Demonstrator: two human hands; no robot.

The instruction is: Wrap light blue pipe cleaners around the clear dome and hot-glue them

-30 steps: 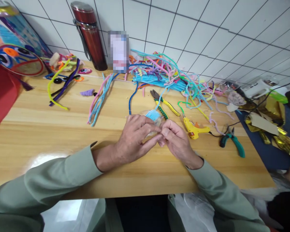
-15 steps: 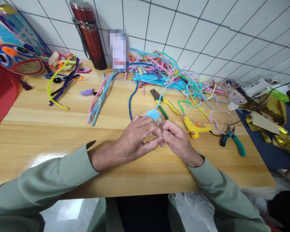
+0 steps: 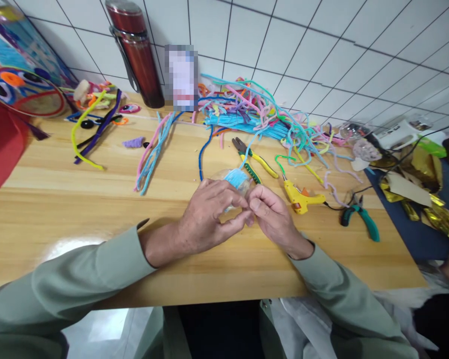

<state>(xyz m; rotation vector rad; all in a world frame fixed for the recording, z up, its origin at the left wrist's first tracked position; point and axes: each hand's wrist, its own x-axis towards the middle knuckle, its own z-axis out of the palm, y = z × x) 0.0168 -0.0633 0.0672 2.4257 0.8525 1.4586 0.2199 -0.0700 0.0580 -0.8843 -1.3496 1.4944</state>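
A: Why are the hands so close?

B: Probably to steady fine work. The right hand [image 3: 279,217] has thumb and forefinger pressed together; the left hand [image 3: 204,217] holds its fingers narrow, tips at the right's. I can't tell whether the left's tips meet, or what either grips.

A: And the blue piece [image 3: 235,178]?

B: Just beyond the fingers, near the middle of the table [image 3: 78,214], partly hidden by the left hand. It probably sits there to be within easy reach.

A: How does it look?

B: Light blue, finely ridged, with something clear and shiny around it. A light-blue strand [image 3: 248,148] runs from beside it towards the far side.

A: The tools?

B: The yellow glue gun [image 3: 303,199] lies to the right; the yellow-handled pliers [image 3: 261,165] lie farther off, probably parked clear of the fingers. Beyond, by the wall, is a pile of fuzzy stems [image 3: 247,127].
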